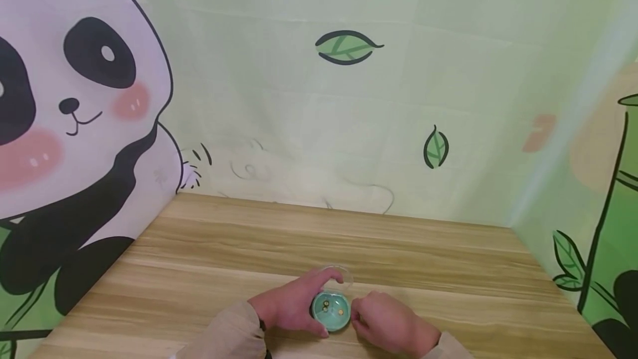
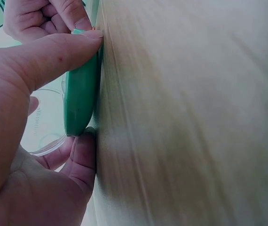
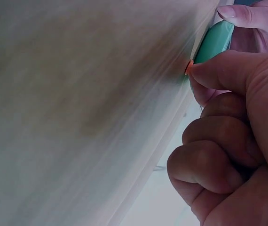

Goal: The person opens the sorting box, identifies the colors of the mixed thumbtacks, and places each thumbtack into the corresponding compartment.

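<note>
Green cloth (image 1: 279,98) printed with one panda (image 1: 94,143) backs the wood-grained counter (image 1: 224,259), where, toward six o'clock, sits one round green case (image 1: 335,326), its clear lid (image 1: 347,278) raised at twelve, three golden pieces (image 1: 340,312) inside. Clamped on the case is the left hand (image 1: 296,306); the right hand (image 1: 386,317), at its three o'clock, pinches one orange bit (image 3: 188,68).

Left sleeve (image 1: 224,332) is showing beige, creased; black band (image 1: 262,326) is peeking beyond it. Right sleeve (image 1: 447,347) is matching in beige. Left hand (image 1: 293,304) and right hand (image 1: 386,321) are showing bare.
</note>
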`<state>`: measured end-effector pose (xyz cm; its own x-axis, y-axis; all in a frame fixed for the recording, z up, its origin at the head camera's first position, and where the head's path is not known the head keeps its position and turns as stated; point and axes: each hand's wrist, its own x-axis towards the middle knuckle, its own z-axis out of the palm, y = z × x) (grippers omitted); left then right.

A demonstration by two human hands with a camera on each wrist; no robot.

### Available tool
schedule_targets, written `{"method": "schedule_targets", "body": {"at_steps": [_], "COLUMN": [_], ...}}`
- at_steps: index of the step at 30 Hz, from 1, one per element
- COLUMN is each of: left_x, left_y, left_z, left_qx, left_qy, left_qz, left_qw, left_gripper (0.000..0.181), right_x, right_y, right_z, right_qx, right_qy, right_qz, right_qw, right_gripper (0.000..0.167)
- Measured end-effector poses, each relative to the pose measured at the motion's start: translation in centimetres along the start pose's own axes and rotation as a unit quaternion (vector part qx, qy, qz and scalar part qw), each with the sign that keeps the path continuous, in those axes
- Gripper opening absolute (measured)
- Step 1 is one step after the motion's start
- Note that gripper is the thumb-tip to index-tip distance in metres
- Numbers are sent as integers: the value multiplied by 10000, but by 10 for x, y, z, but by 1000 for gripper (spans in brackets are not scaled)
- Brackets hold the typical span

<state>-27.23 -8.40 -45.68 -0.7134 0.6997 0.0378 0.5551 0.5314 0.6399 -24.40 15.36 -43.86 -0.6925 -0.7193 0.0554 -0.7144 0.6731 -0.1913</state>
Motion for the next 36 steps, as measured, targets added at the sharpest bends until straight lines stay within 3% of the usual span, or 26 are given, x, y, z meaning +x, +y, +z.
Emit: {"method": "schedule_targets", "body": {"at_steps": [9, 16, 26, 31, 36], "left_x": [1, 1, 1, 0, -1], "left_y": [-1, 0, -1, -1, 0], "left_z": [2, 1, 0, 0, -1], "left_qx": [29, -7, 33, -20, -101], "left_qy": [23, 8, 19, -16, -52], "left_qz": [25, -70, -88, -127, -161], "left_qw": [10000, 10000, 10000, 9999, 9998], "left_gripper": [87, 87, 88, 88, 88], "right_x": [-2, -3, -1, -2, -3], "right_y": [13, 19, 18, 14, 12], "right_z": [1, -1, -2, -9, -17], "right_qx": [820, 1877, 2740, 3484, 4459], "right_qy": [-12, 144, 442, 263, 99], "right_qz": [4, 175, 52, 425, 373], "right_qw": [9966, 9820, 9607, 9360, 8943], "right_gripper": [12, 12, 16, 27, 35]}}
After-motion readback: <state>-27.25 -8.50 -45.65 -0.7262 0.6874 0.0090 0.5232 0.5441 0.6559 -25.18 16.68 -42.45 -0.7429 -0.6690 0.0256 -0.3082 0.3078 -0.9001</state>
